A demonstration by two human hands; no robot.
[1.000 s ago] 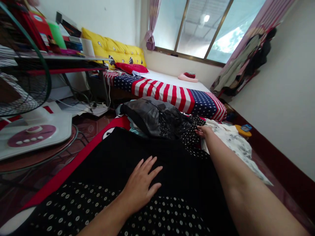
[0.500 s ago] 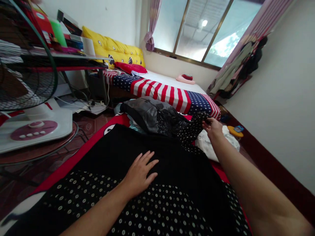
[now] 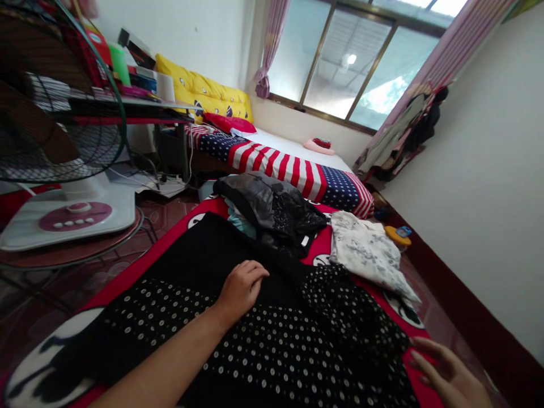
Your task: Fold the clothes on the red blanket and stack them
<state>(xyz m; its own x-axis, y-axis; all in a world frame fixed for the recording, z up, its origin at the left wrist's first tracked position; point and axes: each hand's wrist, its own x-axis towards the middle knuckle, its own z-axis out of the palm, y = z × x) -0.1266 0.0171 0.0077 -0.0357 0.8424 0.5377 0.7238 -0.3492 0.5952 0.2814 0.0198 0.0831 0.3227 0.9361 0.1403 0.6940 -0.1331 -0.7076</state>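
Observation:
A black garment with a band of pale ringed dots [image 3: 272, 345] lies spread on a red bed cover. On its plain black part rests my left hand [image 3: 242, 286], its fingers curled together; whether cloth is pinched under them is hidden. The dotted sleeve [image 3: 352, 311] lies bent toward the lower right. Beside the sleeve's end is my right hand [image 3: 453, 374], fingers apart, the index fingertip at or close to the cuff. Beyond the garment sit a dark shiny jacket [image 3: 267, 204] and a folded white garment with grey print [image 3: 365, 249].
A fan [image 3: 80, 215] stands on a round stool [image 3: 106, 241] at left, near a cluttered desk [image 3: 140, 105]. The red cover with white-and-black figures [image 3: 170, 249] lies beneath the clothes. A second bed with a flag-pattern cover [image 3: 272, 161] stands below the window.
My right hand has brought the dotted sleeve from beside the dark jacket toward me and right, uncovering the white garment. My left hand has gone from spread flat to curled.

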